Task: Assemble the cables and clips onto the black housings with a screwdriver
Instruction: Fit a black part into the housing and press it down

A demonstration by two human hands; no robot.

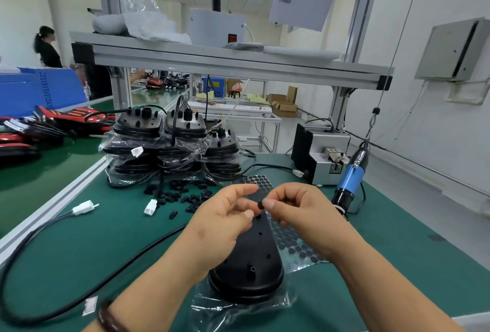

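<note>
A black housing [252, 260] lies on a clear bag on the green mat, just below my hands. My right hand [299, 212] pinches a small black pad [261, 205] between thumb and forefinger above the housing. My left hand [225, 215] hovers close beside it with its fingers curled, thumb tip near the pad; whether it touches the pad I cannot tell. A sheet of round black pads [289, 241] lies under and right of the housing. Loose black clips [183, 193] are scattered behind. A black cable [87, 294] with white connectors [83, 207] loops at the left. The blue electric screwdriver [350, 180] hangs at the right.
Bagged stacks of black housings [169, 143] stand at the back of the mat. A grey screw feeder [320, 156] sits at the back right. Red and black parts [53, 125] lie on the left conveyor. An aluminium shelf frame [228, 61] spans overhead. A person stands far left.
</note>
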